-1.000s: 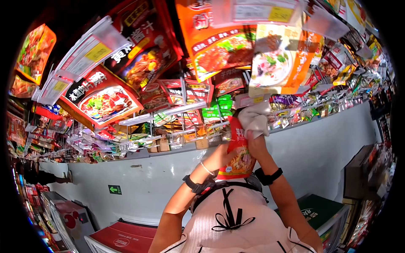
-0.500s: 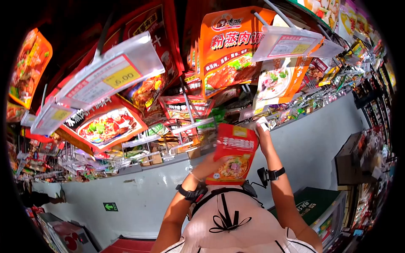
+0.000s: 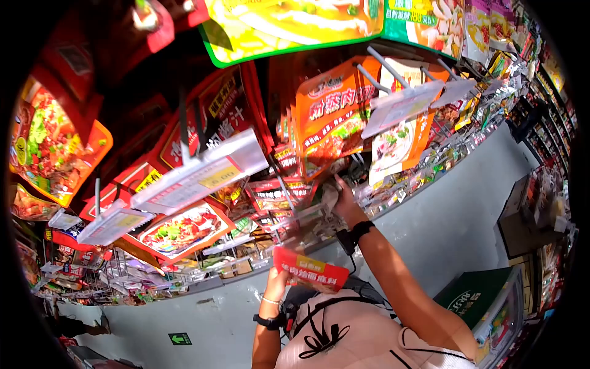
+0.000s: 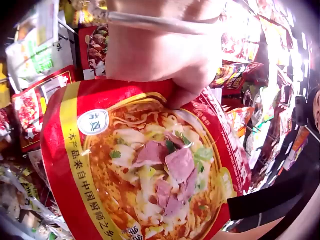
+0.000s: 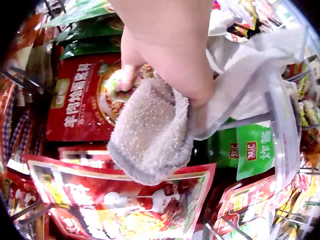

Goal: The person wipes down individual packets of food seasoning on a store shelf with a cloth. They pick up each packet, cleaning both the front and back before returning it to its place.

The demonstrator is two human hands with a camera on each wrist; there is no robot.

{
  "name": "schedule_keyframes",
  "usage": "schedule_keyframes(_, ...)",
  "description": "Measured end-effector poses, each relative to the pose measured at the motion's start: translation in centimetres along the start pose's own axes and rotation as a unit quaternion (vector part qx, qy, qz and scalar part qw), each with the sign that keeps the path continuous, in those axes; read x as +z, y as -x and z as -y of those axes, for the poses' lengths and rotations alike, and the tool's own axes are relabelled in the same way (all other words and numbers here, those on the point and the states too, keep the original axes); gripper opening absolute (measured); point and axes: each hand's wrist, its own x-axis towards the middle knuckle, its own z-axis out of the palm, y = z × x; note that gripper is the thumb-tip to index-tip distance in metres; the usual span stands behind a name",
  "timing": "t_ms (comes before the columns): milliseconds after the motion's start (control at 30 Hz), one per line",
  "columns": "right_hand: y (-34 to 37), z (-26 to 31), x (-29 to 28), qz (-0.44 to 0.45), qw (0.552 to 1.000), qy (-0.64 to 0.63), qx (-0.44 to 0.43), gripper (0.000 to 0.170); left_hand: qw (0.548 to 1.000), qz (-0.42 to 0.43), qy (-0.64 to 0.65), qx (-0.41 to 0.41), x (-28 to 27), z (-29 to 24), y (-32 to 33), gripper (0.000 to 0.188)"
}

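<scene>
My left hand [image 3: 276,285] pinches a red seasoning packet [image 3: 312,275] by its edge, low in front of my body. In the left wrist view the packet's noodle-and-meat picture [image 4: 165,165] faces the camera, the thumb lying over its border. My right hand [image 3: 350,208] reaches in among the hanging packets and grips a grey-white cloth [image 5: 150,130]. A loose end of that cloth trails to the right in the right wrist view. Behind the hand is another red packet [image 5: 80,102] with a similar noodle picture, and the thumb overlaps it.
Orange packets [image 3: 335,117] and red packets hang on metal hooks behind price tag holders [image 3: 203,175]. Green packets [image 5: 255,150] hang right of the cloth. The shelf's base meets a grey floor [image 3: 424,209]. A green-topped case [image 3: 470,295] stands at the right.
Earlier both hands were at the red packet. My left hand has drawn it down and left, tilting it; my right hand has parted from it, moving the cloth up to the rack.
</scene>
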Motion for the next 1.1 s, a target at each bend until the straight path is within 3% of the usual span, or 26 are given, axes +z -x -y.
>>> schedule_keyframes(67, 0.4, -0.7, -0.1, 0.003, 0.997, -0.022, -0.069, 0.036, 0.997, -0.041, 0.055, 0.030, 0.1, -0.3, 0.4, 0.015)
schedule_keyframes(100, 0.1, -0.7, -1.3, -0.015, 0.998, -0.020, -0.061, 0.035, 0.993, -0.061, 0.090, 0.039, 0.1, -0.5, 0.7, 0.012)
schedule_keyframes(167, -0.9, -0.9, -4.8, -0.055, 0.997, -0.017, -0.044, 0.032, 0.992, -0.035, 0.099, 0.068, -1.5, 0.7, 0.6, 0.015)
schedule_keyframes(200, -1.1, -1.6, -6.7, -0.038, 0.996, -0.011, -0.079, 0.029, 0.991, -0.022, 0.103, 0.081, -2.1, 1.2, 0.2, 0.017)
schedule_keyframes(300, 2.3, -2.6, -5.6, -0.024, 0.998, -0.032, -0.039, 0.030, 0.987, -0.067, 0.105, 0.103, -1.9, 1.7, -0.9, 0.021)
schedule_keyframes(333, 4.0, -3.2, -3.4, -0.043, 0.995, -0.018, -0.089, 0.034, 0.987, -0.069, 0.066, 0.126, -1.8, 2.0, -1.3, 0.027)
schedule_keyframes(433, 6.2, -3.4, -3.7, -0.030, 0.998, -0.019, -0.042, 0.035, 0.986, -0.044, 0.018, 0.157, 0.5, 0.7, -1.8, 0.026)
schedule_keyframes(467, 6.5, -3.8, -3.8, -0.037, 0.996, -0.004, -0.078, 0.036, 0.986, -0.006, -0.048, 0.159, -0.5, 2.4, -2.9, 0.033)
schedule_keyframes(567, 9.2, -3.9, -2.7, -0.028, 0.997, -0.030, -0.062, 0.039, 0.988, 0.023, 0.053, 0.143, 2.8, 2.5, -4.7, 0.046)
schedule_keyframes(600, 10.3, -3.9, -2.1, -0.029, 0.996, -0.026, -0.075, 0.042, 0.986, 0.002, -0.021, 0.168, 3.8, 2.7, -5.4, 0.056)
schedule_keyframes(700, 13.1, -3.6, -2.7, -0.048, 0.997, 0.008, -0.058, 0.042, 0.990, 0.071, 0.125, 0.020, 7.4, 0.3, -6.6, 0.061)
schedule_keyframes(767, 14.9, -3.4, -3.6, -0.056, 0.995, 0.028, -0.073, 0.043, 0.980, 0.151, 0.131, 0.006, 7.5, 1.5, -8.5, 0.059)
schedule_keyframes(833, 17.2, -2.6, -3.5, -0.060, 0.994, 0.054, -0.074, 0.044, 0.963, 0.261, 0.063, -0.012, 8.8, 0.0, -9.7, 0.060)
schedule_keyframes(867, 18.2, -2.2, -3.5, -0.085, 0.991, 0.061, -0.080, 0.045, 0.964, 0.252, 0.049, -0.066, 9.8, -1.2, -9.0, 0.061)
schedule_keyframes(967, 20.6, -1.3, -4.0, -0.123, 0.986, 0.081, -0.082, 0.045, 0.936, 0.340, -0.049, -0.077, 12.4, -4.5, -7.8, 0.063)
schedule_keyframes(1033, 21.7, -0.4, -2.7, -0.131, 0.981, 0.105, -0.091, 0.045, 0.893, 0.431, -0.027, -0.128, 12.5, -4.6, -8.3, 0.054)
schedule_keyframes(1100, 22.4, 0.1, -2.7, -0.124, 0.979, 0.133, -0.093, 0.044, 0.871, 0.464, -0.040, -0.158, 13.4, -4.8, -8.6, 0.052)
